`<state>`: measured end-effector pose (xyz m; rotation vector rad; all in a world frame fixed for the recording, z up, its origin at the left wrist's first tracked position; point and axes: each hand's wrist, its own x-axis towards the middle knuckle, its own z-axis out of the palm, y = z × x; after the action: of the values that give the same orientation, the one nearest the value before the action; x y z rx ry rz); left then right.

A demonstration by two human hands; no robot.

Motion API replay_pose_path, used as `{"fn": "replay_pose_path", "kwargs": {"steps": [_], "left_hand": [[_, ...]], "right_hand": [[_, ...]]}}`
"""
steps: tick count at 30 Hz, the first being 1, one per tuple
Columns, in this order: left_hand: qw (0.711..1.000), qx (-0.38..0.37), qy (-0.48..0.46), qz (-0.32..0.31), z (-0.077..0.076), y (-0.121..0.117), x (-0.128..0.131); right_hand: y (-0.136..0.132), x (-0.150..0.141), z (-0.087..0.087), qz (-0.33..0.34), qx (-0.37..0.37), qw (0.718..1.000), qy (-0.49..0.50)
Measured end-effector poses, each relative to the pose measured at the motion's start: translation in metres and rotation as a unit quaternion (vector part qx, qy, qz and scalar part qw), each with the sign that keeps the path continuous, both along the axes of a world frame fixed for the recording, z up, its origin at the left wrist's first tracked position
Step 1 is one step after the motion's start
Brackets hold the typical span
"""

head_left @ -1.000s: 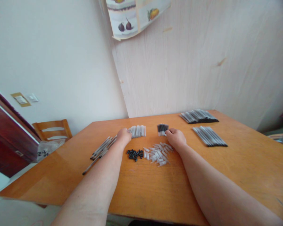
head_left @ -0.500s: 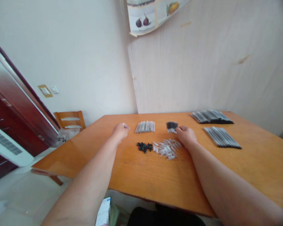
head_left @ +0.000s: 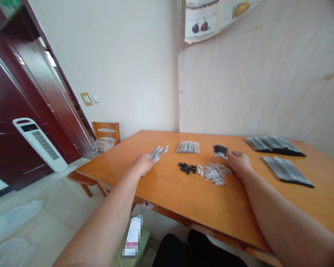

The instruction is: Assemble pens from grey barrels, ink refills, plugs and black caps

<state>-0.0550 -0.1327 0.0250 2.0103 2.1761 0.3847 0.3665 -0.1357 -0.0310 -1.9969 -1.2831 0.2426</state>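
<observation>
My left hand (head_left: 143,163) is closed around a loose bunch of slim pen barrels (head_left: 159,152). Their pale ends fan out past the fingers, and a dark end shows below the hand. Over on the right, my right hand (head_left: 239,162) has its fingers curled at the side of a small row of black pen refills (head_left: 220,150) with white tips. What its fingertips pinch, if anything, is hidden. Between the hands lie a row of clear pen barrels (head_left: 188,147), a heap of small black pen parts (head_left: 187,168) and a heap of translucent pen caps (head_left: 215,173).
Two stacks of clear-and-dark pens, a far one (head_left: 274,145) and a nearer one (head_left: 288,171), rest on the right of the wooden table (head_left: 180,200). A chair (head_left: 107,129) with a plastic bag stands beyond the left edge. A phone (head_left: 133,235) lies below the front edge.
The bunch of barrels in my left hand now shows, fanned outward. My right hand stays by the refills. The view has turned left, so everything appears farther right.
</observation>
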Motion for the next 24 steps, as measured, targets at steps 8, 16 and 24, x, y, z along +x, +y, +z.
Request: {"fn": "replay_pose_path", "kwargs": {"steps": [8, 16, 24], "left_hand": [[0.998, -0.002, 0.054, 0.012, -0.003, -0.017, 0.0], [0.998, 0.055, 0.015, -0.032, 0.007, -0.015, 0.023], [0.974, 0.132, -0.077, -0.165, 0.016, -0.001, 0.12]], "right_hand": [[0.001, 0.0, 0.0, 0.005, -0.011, 1.0, -0.006], [-0.007, -0.007, 0.012, -0.019, 0.002, 1.0, -0.02], [-0.012, -0.031, 0.021, 0.034, 0.112, 0.992, 0.04]]}}
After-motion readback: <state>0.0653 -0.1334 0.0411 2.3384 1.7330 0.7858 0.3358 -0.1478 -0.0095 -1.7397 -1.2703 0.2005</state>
